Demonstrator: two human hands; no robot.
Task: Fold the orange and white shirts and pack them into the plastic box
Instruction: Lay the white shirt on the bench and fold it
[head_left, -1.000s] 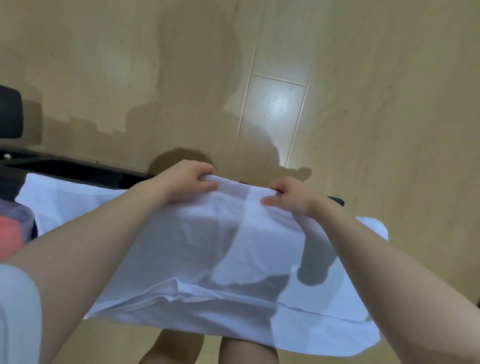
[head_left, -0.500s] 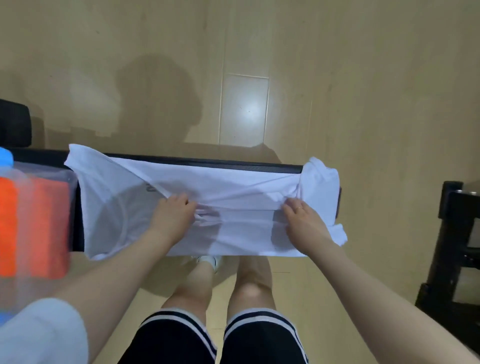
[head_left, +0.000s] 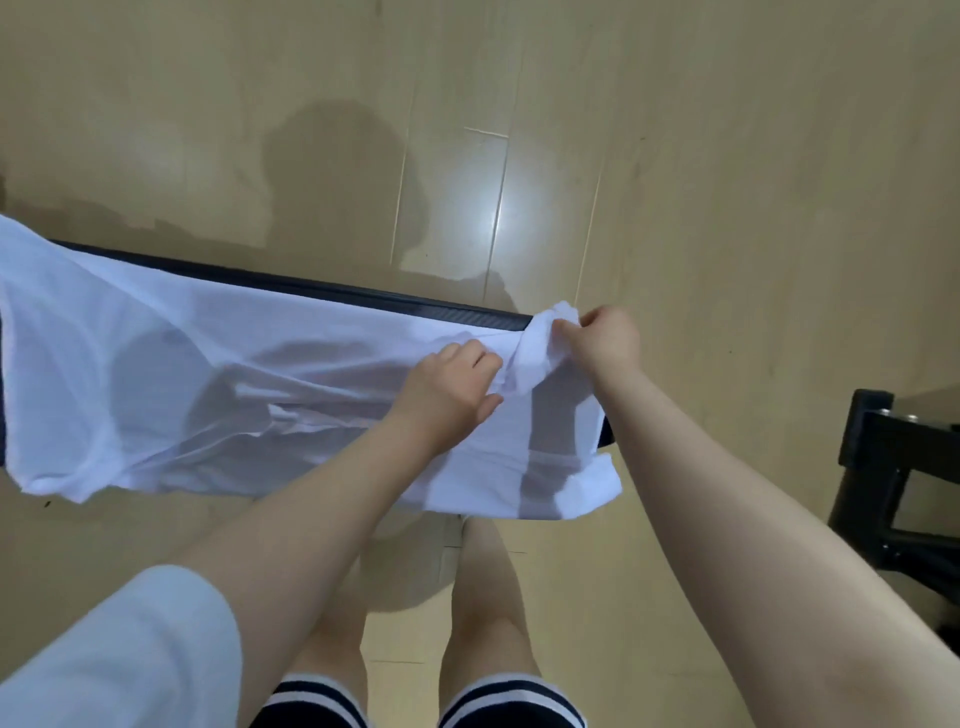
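A pale wood-plank floor (head_left: 727, 156) fills most of the view, with a glare patch and soft shadows on it. The white shirt (head_left: 156, 374) lies spread over a narrow black table (head_left: 363, 292), hiding nearly all of the top so only the far edge and a right corner show; the shirt's left end runs out of the picture. A black frame (head_left: 893, 478) at the right edge is cut off and hard to identify. The left hand (head_left: 452, 389) presses flat on the cloth, fingers spread, with no clear pinch. The right hand (head_left: 605, 338) is closed around a bunched fold at the shirt's right end, raised a little. The person's bare legs and striped shorts show below. Neither the orange shirt nor the plastic box is in frame.
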